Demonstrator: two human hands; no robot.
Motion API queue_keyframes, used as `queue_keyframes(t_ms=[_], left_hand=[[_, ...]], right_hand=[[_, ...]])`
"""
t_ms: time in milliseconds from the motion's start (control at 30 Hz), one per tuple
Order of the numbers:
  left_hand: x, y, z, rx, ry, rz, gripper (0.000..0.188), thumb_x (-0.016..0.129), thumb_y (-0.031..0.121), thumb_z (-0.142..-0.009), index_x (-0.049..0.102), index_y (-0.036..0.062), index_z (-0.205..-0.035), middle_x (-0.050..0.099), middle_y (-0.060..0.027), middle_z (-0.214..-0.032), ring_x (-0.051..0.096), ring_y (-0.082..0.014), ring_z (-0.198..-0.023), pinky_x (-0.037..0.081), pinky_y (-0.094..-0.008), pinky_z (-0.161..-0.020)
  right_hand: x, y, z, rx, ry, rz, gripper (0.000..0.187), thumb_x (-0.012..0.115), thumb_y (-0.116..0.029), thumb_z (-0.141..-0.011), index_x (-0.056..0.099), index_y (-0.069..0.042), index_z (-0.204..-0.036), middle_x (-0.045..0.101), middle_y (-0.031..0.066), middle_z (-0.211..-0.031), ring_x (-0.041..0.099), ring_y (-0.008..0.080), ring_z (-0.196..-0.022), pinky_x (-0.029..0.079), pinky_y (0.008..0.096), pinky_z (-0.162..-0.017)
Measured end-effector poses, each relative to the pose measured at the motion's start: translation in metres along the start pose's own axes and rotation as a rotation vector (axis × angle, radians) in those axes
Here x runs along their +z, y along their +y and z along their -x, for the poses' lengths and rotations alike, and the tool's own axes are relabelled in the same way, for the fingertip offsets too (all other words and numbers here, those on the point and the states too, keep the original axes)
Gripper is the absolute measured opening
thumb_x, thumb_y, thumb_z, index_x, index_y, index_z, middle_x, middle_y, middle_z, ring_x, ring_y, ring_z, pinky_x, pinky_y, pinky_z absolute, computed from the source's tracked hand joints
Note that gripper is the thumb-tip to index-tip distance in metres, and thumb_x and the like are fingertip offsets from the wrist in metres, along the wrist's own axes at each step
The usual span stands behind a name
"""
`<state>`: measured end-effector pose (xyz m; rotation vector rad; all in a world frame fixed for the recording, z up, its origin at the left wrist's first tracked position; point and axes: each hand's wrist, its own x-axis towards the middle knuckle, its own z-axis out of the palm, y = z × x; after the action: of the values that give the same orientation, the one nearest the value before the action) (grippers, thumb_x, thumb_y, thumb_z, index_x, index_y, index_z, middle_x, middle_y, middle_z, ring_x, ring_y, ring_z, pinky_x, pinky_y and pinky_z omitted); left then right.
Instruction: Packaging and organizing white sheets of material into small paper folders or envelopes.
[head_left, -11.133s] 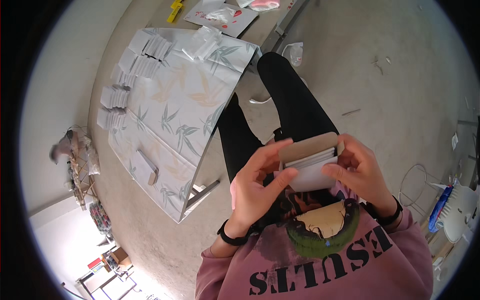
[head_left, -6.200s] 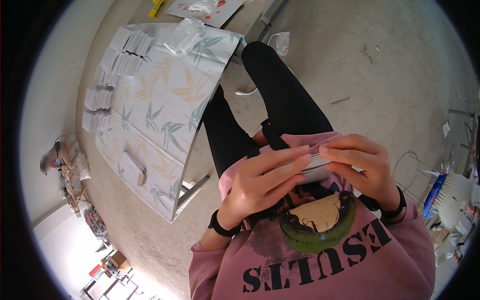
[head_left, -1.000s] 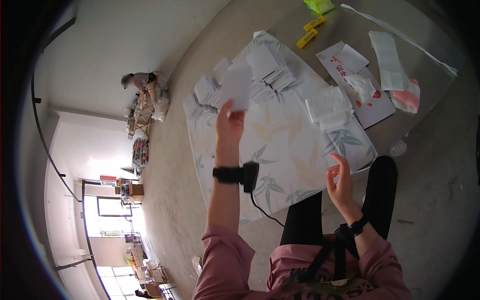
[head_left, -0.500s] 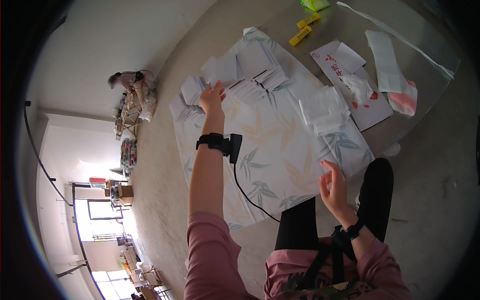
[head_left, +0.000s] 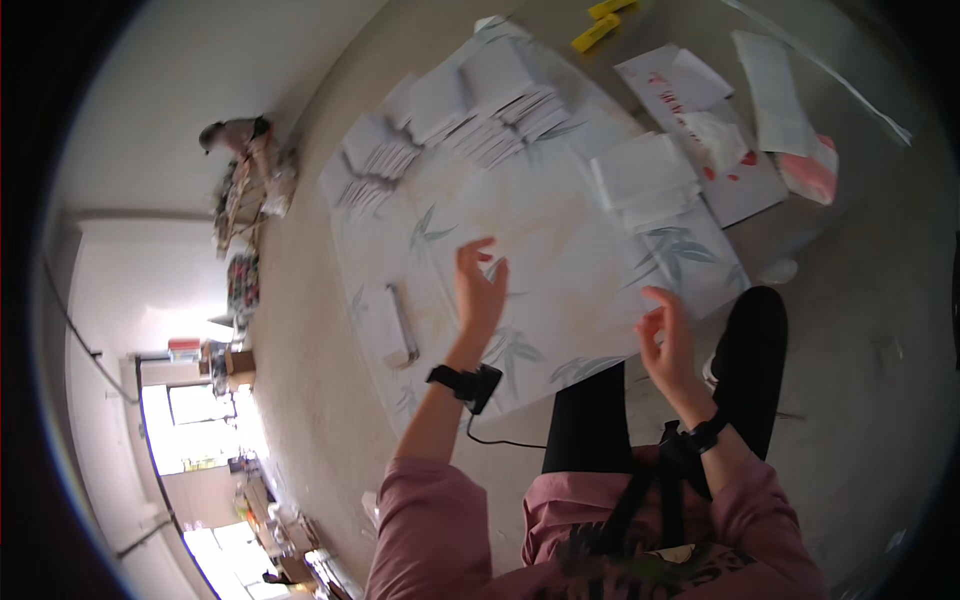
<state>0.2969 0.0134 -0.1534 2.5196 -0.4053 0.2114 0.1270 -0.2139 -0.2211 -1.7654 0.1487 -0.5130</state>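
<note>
My left hand (head_left: 482,288) hovers over the middle of a pale, leaf-patterned cloth (head_left: 560,280); its fingers are curved but apart, with nothing seen in them. Above the cloth's near right edge, my right hand (head_left: 668,342) has loosely bent fingers, also apart and holding nothing visible. Along the far left side lie several leaning stacks of white paper pieces (head_left: 487,140). A small white box-like thing (head_left: 387,328) rests on the cloth left of my left hand. Thin white translucent sheets (head_left: 645,180) are piled on the cloth's right part, nearest my right hand.
Right of the cloth lie a white printed sheet with red marks (head_left: 750,195), a white strip with a pink end (head_left: 775,100) and yellow tubes (head_left: 597,32). My black-clad knee (head_left: 755,340) is beside the cloth. A person (head_left: 240,140) bends over a far-off stand.
My left hand has drawn back from the paper stacks toward me. The white box-like thing, earlier behind my arm, now shows. My right hand stays nearly in place.
</note>
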Motion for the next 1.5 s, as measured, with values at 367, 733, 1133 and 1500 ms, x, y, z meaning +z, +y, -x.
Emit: queue_keyframes(t_ms=[367,733,1133,1500], left_hand=[[-0.064,-0.080,0.128,-0.250,0.038,-0.278,0.033,0.062,0.002,-0.078,0.055,0.0044,-0.111,0.055,-0.0124,-0.114,0.051,-0.0335,-0.111,0.039,-0.0415,-0.098],[0.069,0.087,-0.019,0.316,-0.117,0.099,0.045,0.067,0.013,-0.082,0.051,0.0031,-0.123,0.057,-0.0160,-0.119,0.058,-0.0338,-0.107,0.047,-0.0408,-0.091],[0.152,0.086,-0.092,-0.445,-0.150,0.378,0.051,0.083,0.027,-0.068,0.060,-0.0075,-0.099,0.063,-0.0095,-0.084,0.060,-0.0163,-0.072,0.048,-0.0274,-0.062],[0.114,0.111,-0.088,-0.523,-0.182,0.890,0.019,0.070,0.016,-0.079,0.064,0.0015,-0.090,0.060,-0.0004,-0.075,0.056,-0.0111,-0.066,0.042,-0.0252,-0.056]], right_hand=[[0.002,0.003,0.000,-0.011,-0.030,0.072,0.037,0.055,0.000,-0.088,0.049,-0.002,-0.125,0.058,0.0101,-0.112,0.055,0.0152,-0.069,0.047,0.0257,-0.066],[0.002,0.002,0.003,0.024,0.030,0.043,0.037,0.058,0.003,-0.084,0.051,-0.002,-0.119,0.058,0.0094,-0.104,0.058,0.0167,-0.071,0.048,0.0277,-0.064],[-0.003,-0.005,-0.004,0.060,0.054,0.071,0.036,0.059,0.004,-0.082,0.052,-0.005,-0.117,0.060,0.0086,-0.107,0.061,0.0191,-0.067,0.050,0.0306,-0.059],[0.000,-0.013,-0.005,0.131,0.053,-0.023,0.035,0.060,0.002,-0.083,0.051,-0.004,-0.117,0.059,0.0095,-0.107,0.061,0.0201,-0.069,0.051,0.0305,-0.061]])
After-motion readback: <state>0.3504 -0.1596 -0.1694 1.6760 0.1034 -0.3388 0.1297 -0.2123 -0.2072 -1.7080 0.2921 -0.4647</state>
